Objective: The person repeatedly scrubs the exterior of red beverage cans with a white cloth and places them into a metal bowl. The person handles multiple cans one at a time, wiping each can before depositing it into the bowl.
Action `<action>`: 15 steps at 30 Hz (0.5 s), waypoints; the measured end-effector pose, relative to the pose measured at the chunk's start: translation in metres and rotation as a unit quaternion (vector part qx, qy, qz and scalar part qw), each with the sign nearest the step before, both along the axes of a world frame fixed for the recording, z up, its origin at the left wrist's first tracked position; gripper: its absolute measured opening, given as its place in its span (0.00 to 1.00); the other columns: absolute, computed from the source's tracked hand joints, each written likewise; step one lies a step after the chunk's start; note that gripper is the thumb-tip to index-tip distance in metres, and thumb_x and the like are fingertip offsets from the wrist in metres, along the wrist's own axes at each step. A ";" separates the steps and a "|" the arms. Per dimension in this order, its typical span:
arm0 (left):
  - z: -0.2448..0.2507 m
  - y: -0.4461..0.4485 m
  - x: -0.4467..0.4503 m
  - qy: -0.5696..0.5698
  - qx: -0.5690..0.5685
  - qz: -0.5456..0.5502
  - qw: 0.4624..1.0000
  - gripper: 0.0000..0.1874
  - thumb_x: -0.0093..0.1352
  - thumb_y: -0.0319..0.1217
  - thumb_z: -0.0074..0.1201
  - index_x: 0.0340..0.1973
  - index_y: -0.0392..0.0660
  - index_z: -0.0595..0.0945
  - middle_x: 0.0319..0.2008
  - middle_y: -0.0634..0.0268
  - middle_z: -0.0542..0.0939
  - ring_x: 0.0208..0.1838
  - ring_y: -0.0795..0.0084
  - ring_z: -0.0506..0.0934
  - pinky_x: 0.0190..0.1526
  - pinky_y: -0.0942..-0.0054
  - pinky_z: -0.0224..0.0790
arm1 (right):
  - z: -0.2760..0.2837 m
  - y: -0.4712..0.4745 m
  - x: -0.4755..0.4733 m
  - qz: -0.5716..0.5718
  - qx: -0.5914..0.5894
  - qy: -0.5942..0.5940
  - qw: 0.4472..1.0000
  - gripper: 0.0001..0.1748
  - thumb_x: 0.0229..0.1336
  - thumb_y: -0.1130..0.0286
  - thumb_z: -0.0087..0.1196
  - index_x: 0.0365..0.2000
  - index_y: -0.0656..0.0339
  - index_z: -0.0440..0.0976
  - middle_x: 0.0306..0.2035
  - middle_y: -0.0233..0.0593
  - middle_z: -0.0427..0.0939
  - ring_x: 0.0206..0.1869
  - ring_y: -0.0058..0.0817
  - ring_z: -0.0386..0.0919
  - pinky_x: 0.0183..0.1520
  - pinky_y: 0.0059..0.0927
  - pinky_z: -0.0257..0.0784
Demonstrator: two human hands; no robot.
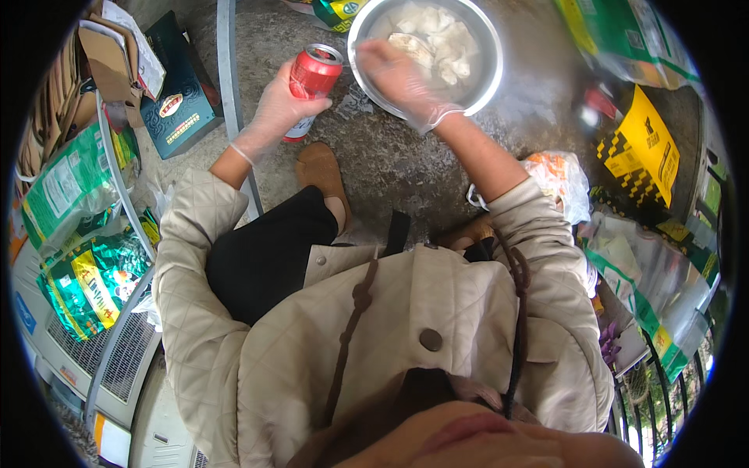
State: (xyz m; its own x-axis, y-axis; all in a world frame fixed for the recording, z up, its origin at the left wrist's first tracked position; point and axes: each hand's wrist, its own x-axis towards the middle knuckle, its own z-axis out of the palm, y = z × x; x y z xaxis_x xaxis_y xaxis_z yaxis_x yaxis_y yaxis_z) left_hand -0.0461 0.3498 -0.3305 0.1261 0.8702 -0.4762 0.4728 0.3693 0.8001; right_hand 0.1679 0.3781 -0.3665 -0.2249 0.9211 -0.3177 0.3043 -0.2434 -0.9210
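My left hand [284,108], in a clear plastic glove, is wrapped around a red drink can [316,73]. The can's top faces up, with a dark opening in it. Below my thumb, a pale lower part with lettering and a red bottom edge shows. My right hand [398,76], also gloved and blurred, is over the left side of a round metal basin [494,76]. Whether its fingers hold anything is unclear. In the basin, whitish, crumpled soft pieces [439,38] lie in cloudy water. The floor [374,158] beside the basin is wet concrete.
A metal rail [229,70] runs along my left, beside a dark green box [175,93] and folded cardboard [108,58]. Green plastic packaging [70,181] lies farther left. To my right are a white plastic bag [562,178], a yellow-and-black box [646,143] and clear-and-green packaging [643,275].
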 end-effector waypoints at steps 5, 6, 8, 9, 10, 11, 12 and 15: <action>0.009 0.002 -0.006 -0.109 -0.048 -0.001 0.993 0.39 0.52 0.31 0.74 0.57 0.44 0.69 0.47 0.65 0.76 0.48 0.74 0.76 0.54 0.70 0.70 | -0.042 0.047 0.052 0.170 0.170 -0.395 0.886 0.19 0.56 0.63 0.57 0.48 0.55 0.75 0.37 0.48 0.81 0.44 0.43 0.80 0.49 0.41 0.73; 0.013 0.000 -0.007 -0.128 -0.053 0.008 0.990 0.39 0.52 0.32 0.74 0.56 0.44 0.69 0.47 0.66 0.77 0.48 0.75 0.76 0.54 0.70 0.70 | -0.040 0.048 0.048 0.211 0.155 -0.438 0.860 0.19 0.55 0.63 0.57 0.47 0.55 0.75 0.37 0.48 0.81 0.45 0.43 0.80 0.50 0.41 0.73; 0.014 -0.002 -0.012 -0.137 -0.051 0.014 0.989 0.39 0.52 0.32 0.74 0.56 0.44 0.69 0.47 0.66 0.77 0.49 0.75 0.76 0.54 0.71 0.70 | -0.034 0.048 0.048 0.263 0.139 -0.437 0.849 0.20 0.56 0.63 0.58 0.49 0.55 0.75 0.40 0.52 0.81 0.46 0.45 0.79 0.51 0.41 0.72; 0.014 -0.003 -0.012 -0.145 -0.049 0.010 0.988 0.39 0.52 0.32 0.74 0.56 0.44 0.69 0.47 0.66 0.77 0.49 0.75 0.76 0.54 0.71 0.70 | -0.049 0.049 0.058 0.208 0.109 -0.387 0.892 0.21 0.56 0.63 0.58 0.51 0.55 0.75 0.42 0.52 0.81 0.46 0.44 0.79 0.51 0.40 0.72; 0.013 -0.002 -0.011 -0.146 -0.049 0.005 0.988 0.39 0.52 0.33 0.74 0.56 0.44 0.69 0.47 0.66 0.77 0.49 0.75 0.76 0.54 0.71 0.70 | -0.074 0.048 0.072 0.149 0.075 -0.336 0.927 0.23 0.56 0.62 0.59 0.52 0.55 0.75 0.43 0.52 0.81 0.47 0.43 0.79 0.51 0.39 0.72; 0.011 -0.001 -0.011 -0.146 -0.050 0.002 0.988 0.39 0.52 0.33 0.74 0.57 0.44 0.69 0.47 0.66 0.77 0.50 0.75 0.76 0.55 0.71 0.70 | -0.088 0.046 0.079 0.090 0.042 -0.281 0.955 0.24 0.56 0.61 0.59 0.53 0.54 0.75 0.44 0.52 0.81 0.47 0.42 0.79 0.51 0.38 0.72; 0.010 -0.004 -0.015 -0.143 -0.048 0.009 0.989 0.40 0.52 0.33 0.75 0.57 0.44 0.69 0.47 0.66 0.77 0.50 0.75 0.76 0.55 0.70 0.70 | -0.072 0.047 0.077 0.060 -0.054 -0.163 0.983 0.30 0.59 0.57 0.57 0.62 0.51 0.67 0.52 0.53 0.77 0.52 0.41 0.77 0.54 0.40 0.71; 0.013 -0.003 -0.011 -0.147 -0.055 -0.004 0.988 0.41 0.52 0.33 0.75 0.58 0.44 0.69 0.48 0.65 0.77 0.50 0.74 0.76 0.56 0.70 0.69 | -0.018 0.050 0.070 -0.041 -0.248 -0.071 0.965 0.24 0.65 0.61 0.49 0.58 0.61 0.68 0.51 0.45 0.76 0.55 0.34 0.73 0.63 0.37 0.63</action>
